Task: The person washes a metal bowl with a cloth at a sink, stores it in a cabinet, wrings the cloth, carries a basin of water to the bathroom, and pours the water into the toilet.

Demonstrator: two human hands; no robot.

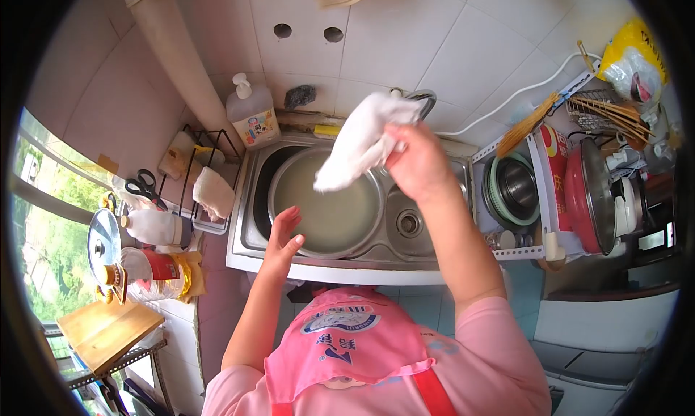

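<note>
My right hand (421, 161) grips a bunched white cloth (358, 145) in front of the faucet (426, 101), whose lower part is hidden behind it. The cloth hangs to the left, over the far side of a large round metal basin (271, 193). Cloudy, pale water (329, 212) fills this basin, which sits in the left bowl of a steel sink (427, 251). Near the basin's front left rim, my left hand (282, 241) is open with its fingers apart, holding nothing. Whether it touches the rim, I cannot tell.
A pump bottle (253, 116) and a dark scouring pad (300, 95) are behind the sink. On the left are a wire rack (190, 181), scissors (146, 187) and a wooden board (108, 330). To the right, a shelf holds stacked bowls (512, 188) and a red pan (588, 195).
</note>
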